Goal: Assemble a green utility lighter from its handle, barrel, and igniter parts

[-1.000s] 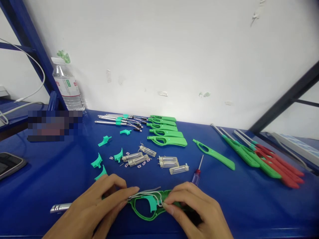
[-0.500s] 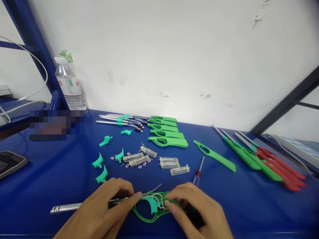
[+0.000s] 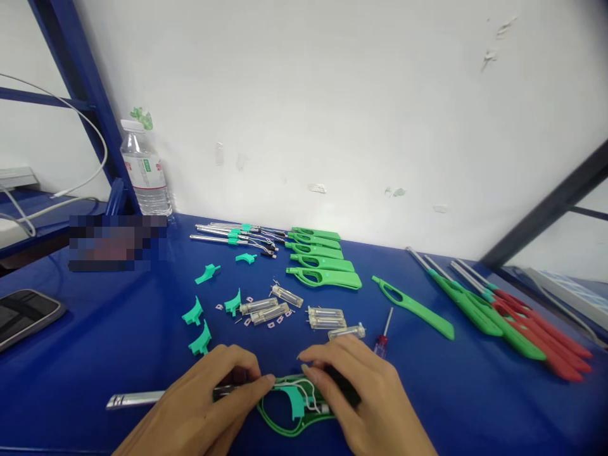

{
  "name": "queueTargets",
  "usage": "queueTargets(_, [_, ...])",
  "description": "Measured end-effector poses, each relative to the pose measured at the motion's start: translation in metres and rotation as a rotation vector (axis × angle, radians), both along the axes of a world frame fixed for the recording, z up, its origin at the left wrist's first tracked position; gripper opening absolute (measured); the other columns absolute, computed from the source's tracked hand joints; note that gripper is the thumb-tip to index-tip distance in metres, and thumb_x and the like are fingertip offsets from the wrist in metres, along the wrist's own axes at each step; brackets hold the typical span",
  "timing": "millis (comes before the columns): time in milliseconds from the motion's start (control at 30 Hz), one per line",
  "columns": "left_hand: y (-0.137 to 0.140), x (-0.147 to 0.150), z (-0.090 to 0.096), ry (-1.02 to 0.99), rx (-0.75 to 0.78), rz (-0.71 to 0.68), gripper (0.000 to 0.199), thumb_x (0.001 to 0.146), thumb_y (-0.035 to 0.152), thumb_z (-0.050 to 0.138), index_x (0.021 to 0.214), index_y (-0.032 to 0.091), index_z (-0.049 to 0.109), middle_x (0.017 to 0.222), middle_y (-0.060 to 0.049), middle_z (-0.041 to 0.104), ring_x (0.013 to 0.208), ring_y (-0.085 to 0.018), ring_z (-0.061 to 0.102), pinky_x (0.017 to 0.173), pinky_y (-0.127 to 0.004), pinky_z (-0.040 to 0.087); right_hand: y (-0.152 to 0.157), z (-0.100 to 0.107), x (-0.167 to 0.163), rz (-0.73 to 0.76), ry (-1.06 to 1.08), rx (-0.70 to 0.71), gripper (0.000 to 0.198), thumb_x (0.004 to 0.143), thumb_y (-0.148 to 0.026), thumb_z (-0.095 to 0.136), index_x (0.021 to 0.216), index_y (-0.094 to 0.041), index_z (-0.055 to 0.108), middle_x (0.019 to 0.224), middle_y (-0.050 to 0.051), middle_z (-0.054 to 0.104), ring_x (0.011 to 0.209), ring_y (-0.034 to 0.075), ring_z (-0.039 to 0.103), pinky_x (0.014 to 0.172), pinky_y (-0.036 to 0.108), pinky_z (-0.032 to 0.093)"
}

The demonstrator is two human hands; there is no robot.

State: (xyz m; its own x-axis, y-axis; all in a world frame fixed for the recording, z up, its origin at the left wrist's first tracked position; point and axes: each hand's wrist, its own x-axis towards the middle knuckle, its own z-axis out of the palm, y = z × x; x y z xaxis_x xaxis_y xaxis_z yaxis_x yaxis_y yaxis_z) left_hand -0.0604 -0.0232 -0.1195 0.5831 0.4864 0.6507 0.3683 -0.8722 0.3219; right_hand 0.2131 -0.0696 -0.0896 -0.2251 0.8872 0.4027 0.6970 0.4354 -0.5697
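My left hand [image 3: 223, 399] is closed round the junction of a metal lighter tube [image 3: 135, 399] and an open green lighter handle shell [image 3: 285, 432]. Its thumb presses at the shell's upper edge. Inside the shell lie a teal trigger [image 3: 295, 402] and white wires [image 3: 308, 387], with a small pale connector [image 3: 325, 409] at their end. My right hand [image 3: 365, 392] arches over the shell's right part and hides it. Its thumb and forefinger are pinched together just above the wires, at a thin clear hose's hidden end; what they hold I cannot make out.
Beyond my hands lie teal triggers [image 3: 199, 339], clear fuel tanks [image 3: 270, 313], small pink pieces and a screwdriver [image 3: 381, 342]. Green shells [image 3: 327, 278] and wired metal tubes [image 3: 218, 239] lie farther back. Lighters [image 3: 536, 329] lie right; a bottle [image 3: 147, 180] and phone [image 3: 28, 313] are left.
My right hand has moved up and left, from the wires to the clear hose's free end, which is now covered. The connector has come into sight. The whole view has shifted slightly.
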Motion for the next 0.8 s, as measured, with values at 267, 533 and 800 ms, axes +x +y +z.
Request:
queueTargets(267, [-0.003, -0.002, 0.003, -0.001, -0.026, 0.002, 0.041, 0.118, 0.014, 0.048, 0.149, 0.032, 0.07, 0.119, -0.002, 0.071, 0.098, -0.008, 0.077, 0.092, -0.01, 0.061, -0.006, 0.007, 0.007, 0.117, -0.041, 0.017, 0.031, 0.118, -0.015, 0.055, 0.125, -0.036, 0.076, 0.112, -0.001, 0.077, 0.097, 0.017, 0.074, 0.083, 0.029, 0.059])
queueTargets(533, [-0.005, -0.004, 0.003, 0.034, -0.047, 0.023, 0.04, 0.118, 0.015, 0.048, 0.147, 0.033, 0.07, 0.119, -0.002, 0.072, 0.101, -0.008, 0.077, 0.093, -0.01, 0.06, -0.003, 0.006, 0.006, 0.101, -0.182, -0.128, 0.043, 0.106, -0.001, 0.049, 0.12, -0.033, 0.074, 0.118, 0.002, 0.075, 0.1, 0.022, 0.072, 0.081, 0.034, 0.057])
queueTargets(800, [-0.008, -0.003, 0.01, -0.027, 0.005, 0.107, 0.028, 0.118, 0.025, 0.059, 0.14, 0.035, 0.073, 0.12, 0.001, 0.075, 0.105, -0.009, 0.079, 0.099, -0.012, 0.061, -0.005, 0.007, 0.006, 0.109, -0.11, -0.157, 0.044, 0.114, -0.008, 0.047, 0.126, -0.036, 0.078, 0.115, 0.001, 0.073, 0.099, 0.018, 0.073, 0.082, 0.03, 0.058])
